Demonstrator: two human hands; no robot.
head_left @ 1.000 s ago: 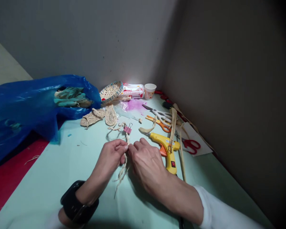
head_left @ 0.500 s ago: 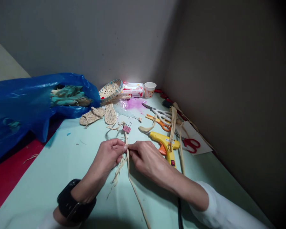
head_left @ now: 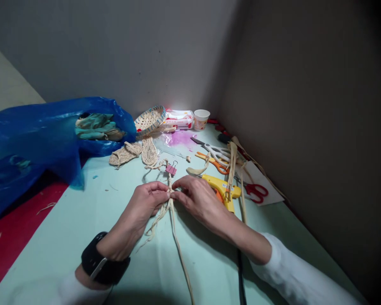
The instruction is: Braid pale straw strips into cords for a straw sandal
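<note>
Both hands meet at a thin braid of pale plant-fibre strands [head_left: 170, 182]. From the left, my left hand [head_left: 149, 200] pinches it between thumb and fingers. My right hand [head_left: 197, 195] grips the same spot from the other side, fingertips almost touching the left ones. A pink binder clip [head_left: 170, 169] holds the braid's upper end. Loose strands [head_left: 179, 250] hang below the fingers, one long strand running to the bottom edge. Just right of my right hand lies a yellow glue gun [head_left: 222, 186], partly covered by it.
A blue plastic bag [head_left: 34, 127] of fibre bundles is at left. Woven soles [head_left: 149, 151], a basket [head_left: 150, 120], a tissue pack [head_left: 179, 120] and a paper cup [head_left: 201, 120] stand farther back. White scissors [head_left: 214, 151], orange scissors [head_left: 217, 164] and red-handled scissors [head_left: 257, 192] lie at right.
My right hand's index finger has shifted up along the braid and its thumb now pinches at the left fingertips. The loose strands have swung slightly, and the whole view has shifted a little.
</note>
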